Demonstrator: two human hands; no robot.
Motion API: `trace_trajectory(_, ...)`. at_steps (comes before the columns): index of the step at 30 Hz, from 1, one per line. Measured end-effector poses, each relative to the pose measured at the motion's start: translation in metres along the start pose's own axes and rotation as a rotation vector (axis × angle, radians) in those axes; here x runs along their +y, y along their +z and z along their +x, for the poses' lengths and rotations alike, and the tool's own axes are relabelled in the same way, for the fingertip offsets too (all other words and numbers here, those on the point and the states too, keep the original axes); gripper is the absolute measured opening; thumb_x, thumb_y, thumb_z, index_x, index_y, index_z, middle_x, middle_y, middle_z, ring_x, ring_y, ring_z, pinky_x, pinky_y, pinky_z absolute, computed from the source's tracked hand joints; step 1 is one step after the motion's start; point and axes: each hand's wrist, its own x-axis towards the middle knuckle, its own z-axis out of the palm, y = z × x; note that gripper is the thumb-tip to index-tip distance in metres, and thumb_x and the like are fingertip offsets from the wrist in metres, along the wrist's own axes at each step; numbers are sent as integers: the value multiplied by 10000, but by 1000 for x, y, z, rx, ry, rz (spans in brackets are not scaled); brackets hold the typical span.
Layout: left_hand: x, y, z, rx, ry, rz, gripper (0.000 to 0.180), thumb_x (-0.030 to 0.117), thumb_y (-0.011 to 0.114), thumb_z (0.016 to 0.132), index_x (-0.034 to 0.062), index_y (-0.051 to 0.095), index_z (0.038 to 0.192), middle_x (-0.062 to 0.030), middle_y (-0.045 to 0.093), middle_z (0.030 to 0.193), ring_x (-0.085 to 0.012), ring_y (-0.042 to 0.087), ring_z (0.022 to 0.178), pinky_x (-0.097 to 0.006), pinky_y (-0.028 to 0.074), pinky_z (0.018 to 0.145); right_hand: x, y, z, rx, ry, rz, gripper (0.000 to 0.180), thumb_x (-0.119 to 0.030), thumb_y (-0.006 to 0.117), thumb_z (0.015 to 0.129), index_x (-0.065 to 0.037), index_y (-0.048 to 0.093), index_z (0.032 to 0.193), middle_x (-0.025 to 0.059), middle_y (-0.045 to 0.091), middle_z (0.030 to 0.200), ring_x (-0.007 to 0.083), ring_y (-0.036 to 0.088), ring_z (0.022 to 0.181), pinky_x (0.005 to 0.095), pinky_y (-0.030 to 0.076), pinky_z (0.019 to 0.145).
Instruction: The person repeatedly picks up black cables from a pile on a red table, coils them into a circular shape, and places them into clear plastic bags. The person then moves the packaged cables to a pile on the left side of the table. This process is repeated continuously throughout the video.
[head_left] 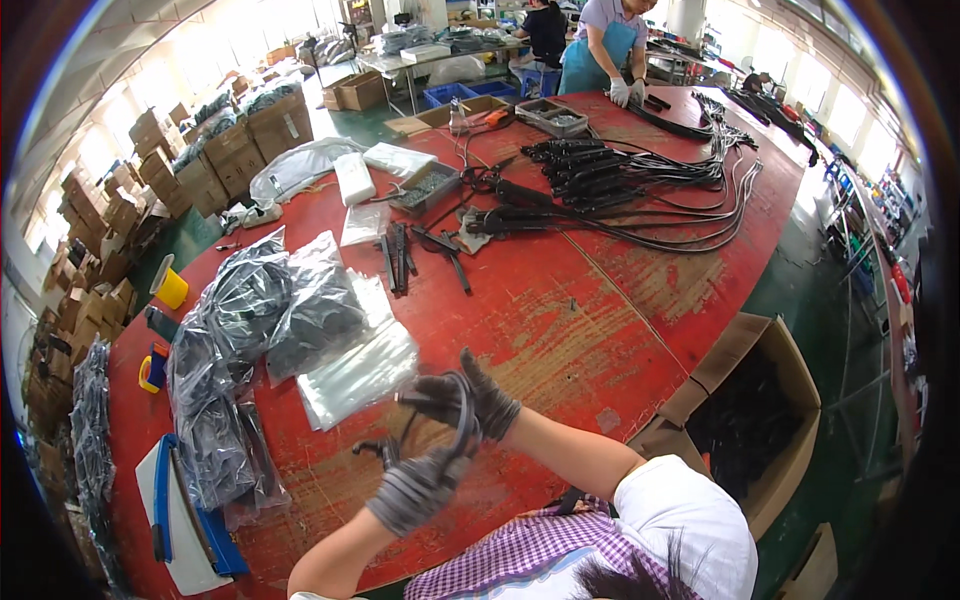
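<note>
My left hand (415,490), in a grey glove, is closed around a looped black cable (467,420) over the near part of the red table. A dark end of the cable sticks out beside its fingers. My right hand (485,398), in a darker grey glove, grips the upper part of the same loop, with its thumb raised. Just beyond the hands lies a stack of clear plastic bags (360,375). Left of the stack are packed clear bags (235,330) with black cables inside.
Bundles of black cables (580,175) spread over the far table (520,300). Several black strips (400,260) and a grey parts tray (425,187) lie mid-table. An open carton (690,400) of black items stands at the right edge. A gloved co-worker (600,55) handles cables opposite.
</note>
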Motion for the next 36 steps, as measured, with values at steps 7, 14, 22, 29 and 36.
trace_trajectory(7,-29,117,-73,-111,-1,324,235,361,512,843,150,489,743,-48,525,488,-200,537,421,-361,399,394,8,-69,-11,526,43,-2437,517,-354,530,848,-44,441,1252,187,609,884,326,618,773,420,493,677)
trace_trajectory(14,-18,99,-56,-16,-264,456,449,351,582,772,27,529,1078,-159,552,1044,-300,558,931,-404,438,800,58,-116,-20,310,-585,-2457,455,-171,537,819,-69,466,1257,182,414,1308,353,374,1214,446,297,1025)
trace_trajectory(22,-90,74,-41,-8,-1050,394,634,317,585,772,17,372,1289,-173,469,1211,-312,530,1035,-433,452,836,55,-112,-10,401,-649,-2305,369,-133,554,815,-83,551,1181,174,465,1265,354,431,1170,413,361,983)
trace_trajectory(29,-92,100,-43,-20,-694,153,519,230,562,763,73,440,1243,-208,494,1164,-365,480,1063,-443,379,918,51,-114,12,280,-674,-2258,372,-84,531,811,-72,536,1183,169,523,1195,340,480,1121,406,404,944)
trace_trajectory(36,-114,104,-107,244,-741,422,460,227,607,762,179,519,1210,-178,477,1215,-369,452,1094,-480,369,924,59,-105,-11,191,-644,-2223,440,-32,523,756,-67,518,1195,166,525,1183,353,487,1095,404,420,920)
